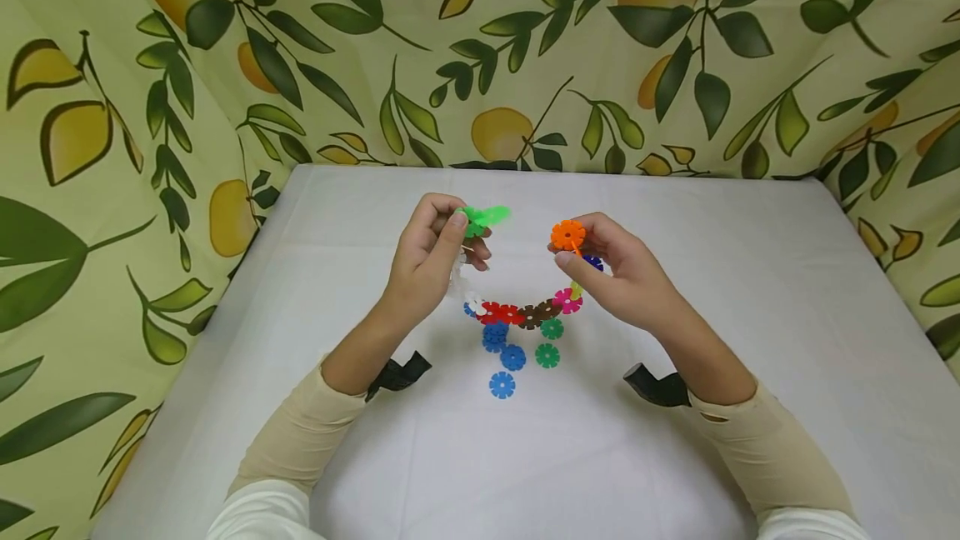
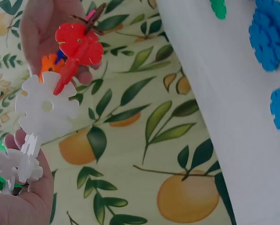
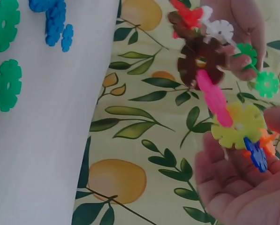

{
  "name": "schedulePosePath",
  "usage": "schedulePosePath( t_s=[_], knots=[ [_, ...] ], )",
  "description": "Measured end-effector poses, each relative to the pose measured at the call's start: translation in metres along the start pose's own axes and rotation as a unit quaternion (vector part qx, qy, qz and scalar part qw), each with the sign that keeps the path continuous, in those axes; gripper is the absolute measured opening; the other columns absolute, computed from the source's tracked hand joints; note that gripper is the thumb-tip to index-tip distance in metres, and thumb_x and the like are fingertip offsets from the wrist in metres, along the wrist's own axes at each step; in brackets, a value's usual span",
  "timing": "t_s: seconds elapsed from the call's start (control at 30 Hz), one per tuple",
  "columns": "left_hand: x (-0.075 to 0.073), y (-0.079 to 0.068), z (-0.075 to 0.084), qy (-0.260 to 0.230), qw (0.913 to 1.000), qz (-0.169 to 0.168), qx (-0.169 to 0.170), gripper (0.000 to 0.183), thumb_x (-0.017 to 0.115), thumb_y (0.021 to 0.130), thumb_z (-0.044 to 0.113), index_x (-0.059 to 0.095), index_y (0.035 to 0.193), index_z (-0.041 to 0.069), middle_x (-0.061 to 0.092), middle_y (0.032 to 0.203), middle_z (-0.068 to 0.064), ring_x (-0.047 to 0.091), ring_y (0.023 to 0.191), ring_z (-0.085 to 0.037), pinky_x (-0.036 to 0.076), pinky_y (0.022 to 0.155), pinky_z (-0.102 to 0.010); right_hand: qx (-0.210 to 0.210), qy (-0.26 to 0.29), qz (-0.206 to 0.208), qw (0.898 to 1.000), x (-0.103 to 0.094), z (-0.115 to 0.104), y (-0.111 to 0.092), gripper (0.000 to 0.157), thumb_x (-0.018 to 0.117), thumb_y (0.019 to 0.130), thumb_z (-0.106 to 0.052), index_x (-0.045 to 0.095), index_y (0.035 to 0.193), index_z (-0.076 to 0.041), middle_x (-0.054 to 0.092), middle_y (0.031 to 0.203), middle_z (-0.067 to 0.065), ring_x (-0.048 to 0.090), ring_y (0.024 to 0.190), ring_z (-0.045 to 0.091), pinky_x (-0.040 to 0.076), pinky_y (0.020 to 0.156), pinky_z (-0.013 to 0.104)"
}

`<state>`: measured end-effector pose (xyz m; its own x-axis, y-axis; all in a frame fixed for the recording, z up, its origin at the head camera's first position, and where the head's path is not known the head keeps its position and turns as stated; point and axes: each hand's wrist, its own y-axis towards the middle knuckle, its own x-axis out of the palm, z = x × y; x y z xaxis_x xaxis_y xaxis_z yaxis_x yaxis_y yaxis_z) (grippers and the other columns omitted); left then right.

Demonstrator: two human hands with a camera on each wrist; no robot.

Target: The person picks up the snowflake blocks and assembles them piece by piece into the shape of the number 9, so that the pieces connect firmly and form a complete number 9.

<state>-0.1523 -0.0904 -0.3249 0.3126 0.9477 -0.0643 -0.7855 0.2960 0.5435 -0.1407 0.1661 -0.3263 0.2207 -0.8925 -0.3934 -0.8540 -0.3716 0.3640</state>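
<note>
A chain of notched plastic snowflake discs hangs in a curve between the two hands. My left hand (image 1: 426,265) pinches its green end discs (image 1: 474,225) between thumb and fingers. At the other end, my right hand (image 1: 626,273) holds the orange discs (image 1: 567,233), thumb in front. Between them run white discs (image 2: 47,105), red discs (image 2: 79,44), brown discs (image 3: 201,61), a pink disc (image 3: 214,98), a yellow disc (image 3: 238,125) and a dark blue disc (image 3: 256,154). The green and orange ends are apart, facing each other across a gap.
Under the chain, loose blue discs (image 1: 502,385) lie on the white tabletop (image 1: 570,465), some piled together. Loose green discs (image 1: 547,355) are beside them. Black curved pieces (image 1: 658,386) show at both wrists. A fruit-patterned cloth (image 1: 502,65) surrounds the table's back and sides.
</note>
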Motion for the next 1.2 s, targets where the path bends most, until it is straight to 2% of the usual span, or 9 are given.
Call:
schedulePosePath(
  t_s=[0.07,0.17,0.27,0.37,0.47,0.6,0.77,0.9,1.2],
  knots=[
    [0.002,-0.001,-0.001,-0.015,0.9998,0.003,-0.015,0.015,0.037,0.107,0.004,0.043,0.114,-0.008,0.061,0.095,-0.020,0.064,0.076,-0.023,0.058,0.068,-0.034,-0.002,-0.007,0.006,1.000,0.002,0.001,0.000,0.019,0.062,0.096,0.003,0.058,0.115,0.003,0.065,0.103,0.012,0.065,0.093,0.021,0.054,0.081,0.023],
    [0.005,-0.002,-0.002,-0.023,0.9992,-0.006,-0.033,0.015,0.039,0.106,0.004,0.044,0.115,-0.007,0.062,0.095,-0.018,0.062,0.073,-0.028,0.057,0.065,-0.032,-0.014,-0.023,0.013,1.000,0.005,0.002,-0.001,0.014,0.061,0.097,0.003,0.059,0.111,0.002,0.064,0.095,0.009,0.064,0.083,0.021,0.055,0.071,0.024],
    [0.008,-0.004,-0.004,-0.015,0.9982,-0.031,-0.050,0.016,0.042,0.106,0.004,0.046,0.118,-0.006,0.061,0.094,-0.016,0.056,0.069,-0.034,0.053,0.061,-0.029,-0.020,-0.052,0.009,0.998,0.006,0.002,-0.003,0.013,0.061,0.098,0.000,0.059,0.111,-0.001,0.061,0.087,0.005,0.059,0.074,0.019,0.052,0.061,0.024],
    [0.011,-0.005,-0.005,-0.002,0.9962,-0.061,-0.061,0.019,0.045,0.105,0.004,0.048,0.120,-0.006,0.057,0.086,-0.013,0.051,0.065,-0.031,0.047,0.056,-0.027,-0.027,-0.072,-0.005,0.997,0.008,0.001,-0.004,0.012,0.061,0.099,-0.002,0.058,0.110,-0.002,0.058,0.082,0.002,0.054,0.069,0.018,0.049,0.057,0.026],
    [0.013,-0.005,-0.006,0.010,0.9949,-0.077,-0.065,0.021,0.047,0.104,0.004,0.051,0.122,-0.005,0.053,0.079,-0.011,0.048,0.063,-0.026,0.043,0.055,-0.026,-0.038,-0.089,-0.017,0.995,0.009,0.000,-0.005,0.011,0.060,0.099,-0.003,0.057,0.109,-0.004,0.055,0.079,-0.002,0.051,0.066,0.017,0.048,0.055,0.028],
    [0.015,-0.006,-0.007,0.018,0.9944,-0.079,-0.068,0.021,0.049,0.103,0.005,0.053,0.122,-0.004,0.051,0.077,-0.011,0.048,0.062,-0.024,0.042,0.054,-0.027,-0.053,-0.104,-0.025,0.993,0.010,-0.001,-0.006,0.009,0.060,0.098,-0.003,0.057,0.106,-0.005,0.052,0.077,-0.004,0.050,0.066,0.015,0.047,0.055,0.028],
    [0.016,-0.008,-0.008,0.040,0.9923,-0.085,-0.081,0.023,0.057,0.101,0.007,0.058,0.123,0.001,0.059,0.091,-0.008,0.052,0.069,-0.024,0.045,0.059,-0.028,-0.059,-0.121,-0.041,0.990,0.012,-0.002,-0.008,0.007,0.059,0.098,-0.004,0.057,0.103,-0.008,0.048,0.074,-0.005,0.048,0.064,0.014,0.044,0.053,0.028],
    [0.017,-0.009,-0.008,0.059,0.9902,-0.097,-0.081,0.026,0.062,0.099,0.008,0.062,0.124,0.003,0.061,0.098,-0.007,0.054,0.076,-0.024,0.047,0.063,-0.030,-0.051,-0.138,-0.054,0.988,0.014,-0.003,-0.009,0.006,0.058,0.099,-0.005,0.055,0.103,-0.009,0.046,0.073,-0.006,0.047,0.062,0.013,0.042,0.052,0.027],
    [0.021,-0.010,-0.010,0.086,0.9850,-0.118,-0.092,0.031,0.061,0.101,0.011,0.061,0.131,0.004,0.060,0.092,-0.006,0.060,0.080,-0.020,0.055,0.070,-0.035,-0.018,-0.171,-0.083,0.982,0.014,-0.005,-0.009,0.003,0.054,0.101,-0.009,0.051,0.101,-0.008,0.044,0.067,-0.004,0.046,0.056,0.014,0.042,0.049,0.027]
  ],
)
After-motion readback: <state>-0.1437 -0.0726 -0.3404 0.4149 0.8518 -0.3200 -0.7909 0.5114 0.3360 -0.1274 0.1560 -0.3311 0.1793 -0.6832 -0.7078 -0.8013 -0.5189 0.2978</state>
